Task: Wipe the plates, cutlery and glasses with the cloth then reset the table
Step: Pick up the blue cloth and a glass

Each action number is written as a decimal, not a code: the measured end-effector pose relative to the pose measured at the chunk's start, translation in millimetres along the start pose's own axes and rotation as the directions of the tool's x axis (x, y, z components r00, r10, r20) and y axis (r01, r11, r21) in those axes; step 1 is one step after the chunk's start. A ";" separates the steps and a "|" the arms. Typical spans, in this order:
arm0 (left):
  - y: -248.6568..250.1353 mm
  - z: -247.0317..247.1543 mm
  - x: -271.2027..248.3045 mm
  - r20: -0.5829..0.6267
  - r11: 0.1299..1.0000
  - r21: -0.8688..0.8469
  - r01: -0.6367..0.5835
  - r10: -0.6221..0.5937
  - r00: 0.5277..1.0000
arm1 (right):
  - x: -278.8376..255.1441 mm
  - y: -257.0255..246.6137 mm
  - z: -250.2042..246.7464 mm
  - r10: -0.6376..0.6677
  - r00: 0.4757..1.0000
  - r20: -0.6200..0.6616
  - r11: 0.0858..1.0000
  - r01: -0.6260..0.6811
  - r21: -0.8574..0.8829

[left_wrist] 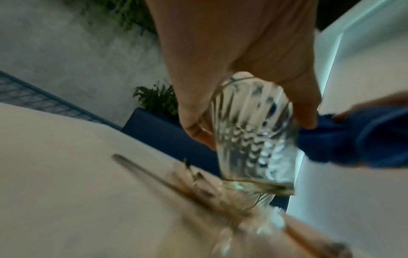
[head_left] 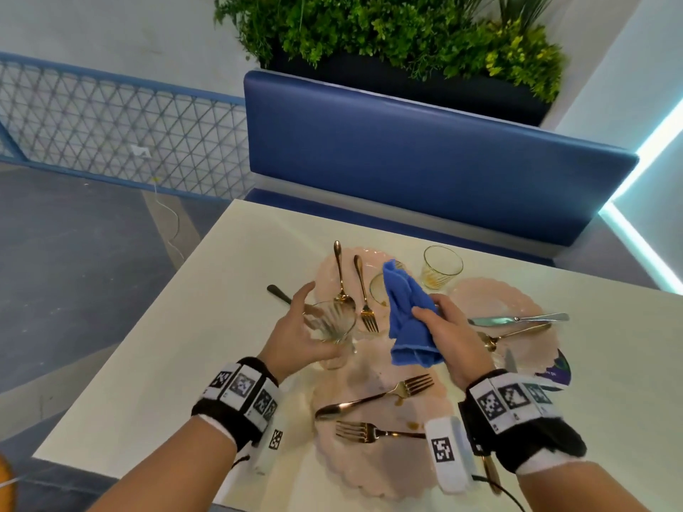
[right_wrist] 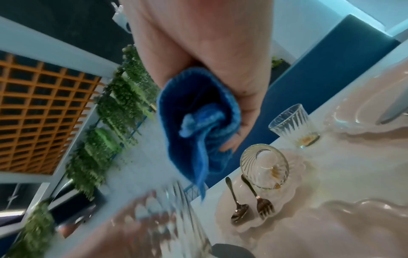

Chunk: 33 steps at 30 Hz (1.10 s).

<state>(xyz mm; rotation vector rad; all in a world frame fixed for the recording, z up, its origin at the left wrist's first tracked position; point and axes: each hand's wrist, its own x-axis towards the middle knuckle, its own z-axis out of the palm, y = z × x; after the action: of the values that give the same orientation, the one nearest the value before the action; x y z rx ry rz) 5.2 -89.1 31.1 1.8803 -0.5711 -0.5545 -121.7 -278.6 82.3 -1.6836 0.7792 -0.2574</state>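
Note:
My left hand [head_left: 303,327] grips a clear ribbed glass [head_left: 330,321] [left_wrist: 253,137], tilted above the table. Just right of it, my right hand [head_left: 443,327] [right_wrist: 223,73] holds a bunched blue cloth [head_left: 406,315] [right_wrist: 196,120] [left_wrist: 357,139], close to the glass but apart from it. Below lie three pink scalloped plates: a near one [head_left: 369,460] with two gold forks [head_left: 377,397], a far one [head_left: 329,264] with a gold spoon [head_left: 342,275], a fork [head_left: 364,293] and a glass on its side [right_wrist: 264,165], and a right one [head_left: 480,293] with a knife [head_left: 517,319].
An upright glass [head_left: 441,266] with amber residue stands at the far side of the white table [head_left: 184,345]. A dark-handled utensil [head_left: 279,293] lies left of the far plate. A blue bench [head_left: 425,160] and a planter [head_left: 388,31] are beyond; the floor drops off left.

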 end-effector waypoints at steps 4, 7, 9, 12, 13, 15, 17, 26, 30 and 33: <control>46.0 -3.8 0.2 0.210 0.990 -0.100 -0.101 0.120 0.970 | -10.0 -9.0 5.1 -0.456 0.879 0.141 0.855 0.476 -0.207; 64.9 -9.7 0.4 0.307 0.983 -0.132 -0.127 0.162 0.938 | -15.6 -26.2 -14.1 -0.574 0.673 0.466 0.580 0.736 -0.349; 73.9 -12.0 -2.5 0.352 0.974 -0.198 -0.109 0.175 0.919 | -18.6 -37.8 -28.9 -0.603 0.567 0.561 0.455 0.822 -0.342; 91.4 -1.1 -3.1 0.450 0.958 -0.266 -0.105 0.220 0.865 | -28.9 -52.6 -38.2 -0.598 0.423 0.681 0.328 0.904 -0.274; 97.7 6.3 -2.2 0.482 0.952 -0.292 -0.089 0.227 0.846 | -31.4 -55.5 -40.2 -0.552 0.400 0.732 0.305 0.913 -0.269; 107.3 22.2 1.4 0.512 0.942 -0.333 -0.054 0.228 0.828 | -32.0 -56.8 -46.1 -0.433 0.425 0.795 0.303 0.899 -0.316; 113.5 37.6 6.0 0.507 0.931 -0.364 -0.024 0.220 0.833 | -26.3 -54.1 -55.4 -0.408 0.474 0.780 0.291 0.877 -0.382; 135.9 84.0 15.9 0.372 0.809 -0.452 0.376 -0.213 0.904 | -12.0 -33.2 -81.5 -0.660 0.461 0.593 0.010 0.795 -0.607; 154.5 89.9 18.9 0.211 0.902 -0.354 0.249 -0.183 0.960 | -12.7 -33.4 -84.1 -0.578 0.552 0.602 0.181 0.805 -0.564; 159.6 96.7 21.5 0.019 0.943 -0.250 -0.219 0.231 0.973 | -20.6 -48.8 -91.2 -0.395 0.728 0.561 0.820 0.555 -0.144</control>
<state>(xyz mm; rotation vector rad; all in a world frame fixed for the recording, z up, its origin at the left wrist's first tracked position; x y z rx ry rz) -58.4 -225.3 143.7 1.5470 -0.7050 -0.4959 -170.6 -333.8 157.6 -2.1112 -0.0459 -0.0330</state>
